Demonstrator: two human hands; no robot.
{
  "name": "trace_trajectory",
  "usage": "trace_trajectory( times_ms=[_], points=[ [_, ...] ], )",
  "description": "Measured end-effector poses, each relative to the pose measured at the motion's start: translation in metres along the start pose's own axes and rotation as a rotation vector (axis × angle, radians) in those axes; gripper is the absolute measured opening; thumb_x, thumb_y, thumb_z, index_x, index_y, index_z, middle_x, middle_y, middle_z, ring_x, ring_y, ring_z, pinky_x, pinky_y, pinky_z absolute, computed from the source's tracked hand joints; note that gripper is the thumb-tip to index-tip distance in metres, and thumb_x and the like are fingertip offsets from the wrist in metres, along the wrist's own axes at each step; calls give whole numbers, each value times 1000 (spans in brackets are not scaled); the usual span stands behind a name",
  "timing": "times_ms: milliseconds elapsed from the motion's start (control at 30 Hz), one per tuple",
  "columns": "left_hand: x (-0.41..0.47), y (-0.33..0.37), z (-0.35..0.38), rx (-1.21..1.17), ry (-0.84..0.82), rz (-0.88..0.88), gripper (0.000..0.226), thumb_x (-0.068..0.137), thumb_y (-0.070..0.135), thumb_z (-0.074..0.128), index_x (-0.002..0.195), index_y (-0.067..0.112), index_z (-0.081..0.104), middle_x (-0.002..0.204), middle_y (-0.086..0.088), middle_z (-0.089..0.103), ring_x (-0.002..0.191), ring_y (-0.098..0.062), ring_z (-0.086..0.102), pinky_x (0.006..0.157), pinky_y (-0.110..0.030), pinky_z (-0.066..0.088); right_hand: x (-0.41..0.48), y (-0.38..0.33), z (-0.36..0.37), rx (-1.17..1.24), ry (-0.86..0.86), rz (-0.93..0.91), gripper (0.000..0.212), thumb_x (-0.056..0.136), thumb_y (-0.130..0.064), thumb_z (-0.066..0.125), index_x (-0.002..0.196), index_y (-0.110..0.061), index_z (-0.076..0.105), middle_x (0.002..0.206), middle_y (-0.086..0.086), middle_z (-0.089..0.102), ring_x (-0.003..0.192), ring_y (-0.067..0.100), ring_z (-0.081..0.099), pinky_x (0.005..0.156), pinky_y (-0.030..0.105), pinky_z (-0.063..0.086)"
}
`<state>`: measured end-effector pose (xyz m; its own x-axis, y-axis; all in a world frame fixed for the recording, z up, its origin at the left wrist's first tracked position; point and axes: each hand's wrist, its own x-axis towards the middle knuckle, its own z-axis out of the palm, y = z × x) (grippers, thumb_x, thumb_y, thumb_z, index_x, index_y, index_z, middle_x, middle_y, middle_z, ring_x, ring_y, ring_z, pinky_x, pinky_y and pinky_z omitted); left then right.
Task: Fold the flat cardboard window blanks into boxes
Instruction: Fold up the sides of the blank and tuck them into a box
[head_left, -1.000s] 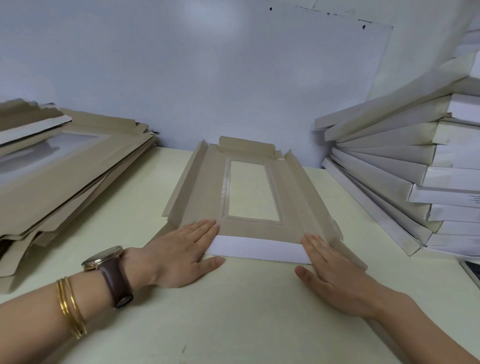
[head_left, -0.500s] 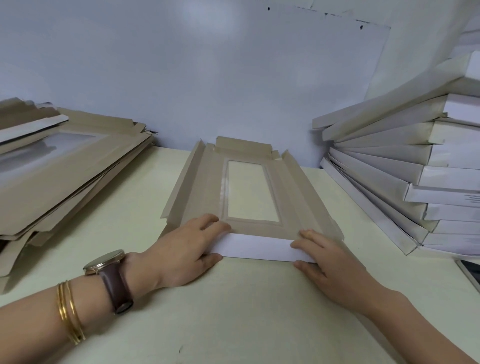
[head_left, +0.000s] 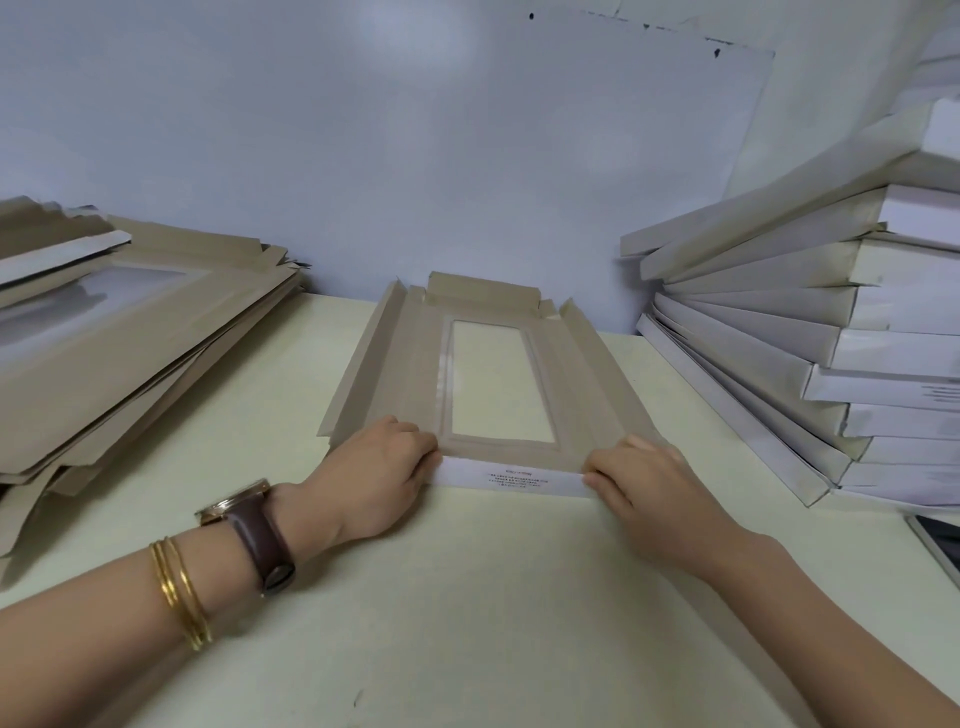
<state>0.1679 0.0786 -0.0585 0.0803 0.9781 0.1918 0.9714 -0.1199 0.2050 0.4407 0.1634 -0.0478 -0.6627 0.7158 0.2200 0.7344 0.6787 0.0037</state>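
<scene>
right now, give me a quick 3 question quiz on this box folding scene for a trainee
1. True or false: the left hand and the right hand each pinch one end of the white near flap of the blank.
2. Where are the folded boxes stacked? A) right of the blank B) left of it C) on top of it
3. Fill in: the pile of flat blanks lies to the ___ of the blank.

Key: 1 true; 2 A; 3 left

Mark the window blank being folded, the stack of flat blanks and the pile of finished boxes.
window blank (head_left: 415, 364): head view, panel left of window.
stack of flat blanks (head_left: 130, 358): head view, top sheet.
pile of finished boxes (head_left: 883, 389): head view, white end face.
</scene>
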Motion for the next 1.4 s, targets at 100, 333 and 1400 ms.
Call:
trace_trajectory(
  times_ms=[100, 333, 1400],
  points=[
    [7, 4, 1, -25, 12, -44, 23, 101, 23, 34, 88, 13, 49, 85, 0, 53, 85, -20, 44, 74, -34, 38, 12, -2, -6, -129, -36, 33, 20, 102, -29, 36, 88, -29, 50, 80, -8, 56, 91, 13, 48, 85, 31, 26],
    [15, 0, 7, 11, 8, -82, 25, 101, 27, 37, 106, 15, 59, 102, -3, 54, 100, -24, 48, 85, -34, 40, 27, 7, -3, 2, -145, 81, 24, 100, -27, 42, 87, -15, 58, 86, 1, 62, 83, 23, 54, 74, 36, 45],
    [43, 42, 45, 155, -315, -29, 62, 102, 39, 13, 153, 12, -11, 161, -3, -13, 148, -21, -12, 120, -39, -3, 39, -45, 45, 265, -383, 46, 86, 90, -68, 3, 155, -12, -2, 163, 0, -9, 147, 6, -13, 121, 30, -4]
  ],
)
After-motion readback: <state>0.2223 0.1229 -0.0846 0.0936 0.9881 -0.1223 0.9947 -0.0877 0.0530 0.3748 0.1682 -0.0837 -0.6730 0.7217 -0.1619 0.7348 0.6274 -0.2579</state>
